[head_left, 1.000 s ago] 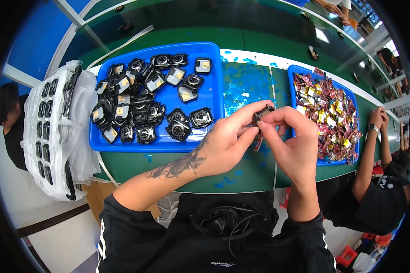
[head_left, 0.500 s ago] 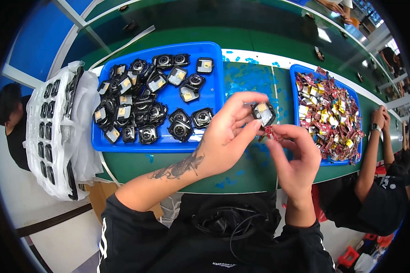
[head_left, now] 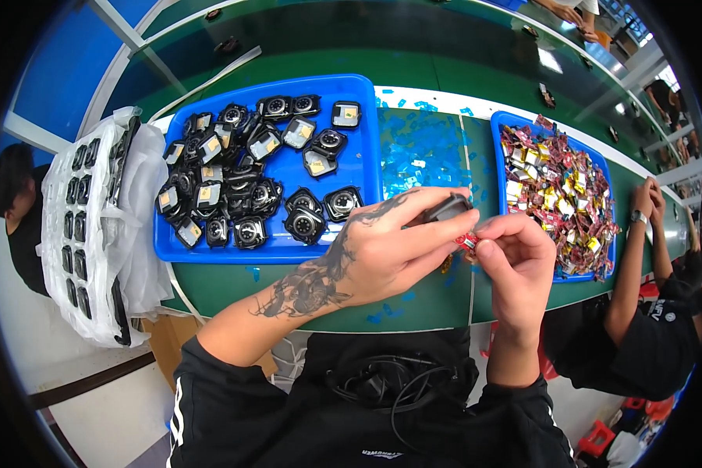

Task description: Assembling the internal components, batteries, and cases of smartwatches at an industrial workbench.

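My left hand (head_left: 394, 242) is closed around a dark smartwatch case (head_left: 447, 209), now seen from its edge, with the back of the hand toward me. Between the thumb and index finger of my right hand (head_left: 516, 261) is pinched a small red flexible circuit piece (head_left: 466, 242). This piece sits right beside the case, by my left fingertips; whether the two are joined I cannot tell. Both hands are above the green table, between two blue trays. The left tray (head_left: 269, 253) holds many black watch cases (head_left: 304, 224), some face down.
On the right a blue tray (head_left: 498, 129) is heaped with red, yellow and white flexible circuit parts (head_left: 561, 195). Blue film scraps (head_left: 417, 148) litter the table. Stacked white trays (head_left: 74, 218) with watch cases stand at far left. A co-worker's forearms (head_left: 636, 249) rest at right.
My left hand has rolled over, turning the watch case from its open inner side to its edge. My right hand keeps its pinch on the red piece.
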`<control>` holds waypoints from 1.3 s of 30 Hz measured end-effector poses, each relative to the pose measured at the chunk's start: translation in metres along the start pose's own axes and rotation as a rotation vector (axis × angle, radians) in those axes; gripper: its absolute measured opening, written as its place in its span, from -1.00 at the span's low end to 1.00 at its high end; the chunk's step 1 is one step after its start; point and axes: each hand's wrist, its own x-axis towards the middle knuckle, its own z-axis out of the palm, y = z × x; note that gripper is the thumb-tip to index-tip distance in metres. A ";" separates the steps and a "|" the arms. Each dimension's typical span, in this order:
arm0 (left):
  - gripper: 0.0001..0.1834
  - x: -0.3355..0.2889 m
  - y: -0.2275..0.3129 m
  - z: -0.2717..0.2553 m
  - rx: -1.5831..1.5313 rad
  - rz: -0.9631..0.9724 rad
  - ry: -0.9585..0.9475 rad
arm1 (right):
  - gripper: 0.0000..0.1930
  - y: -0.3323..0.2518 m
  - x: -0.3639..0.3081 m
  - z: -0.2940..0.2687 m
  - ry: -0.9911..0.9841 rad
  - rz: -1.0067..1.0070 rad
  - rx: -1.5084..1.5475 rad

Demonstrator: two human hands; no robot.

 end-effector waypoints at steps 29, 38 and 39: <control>-0.58 -0.004 0.002 0.008 -0.780 -0.656 -0.158 | -0.64 0.019 0.000 0.008 0.140 -0.069 -0.194; -0.61 -0.005 0.000 0.009 -0.769 -0.642 -0.154 | -0.51 0.019 0.004 0.003 0.088 -0.044 -0.273; -0.58 -0.005 -0.001 0.010 -0.761 -0.621 -0.152 | -0.46 0.020 0.004 0.001 0.085 -0.023 -0.287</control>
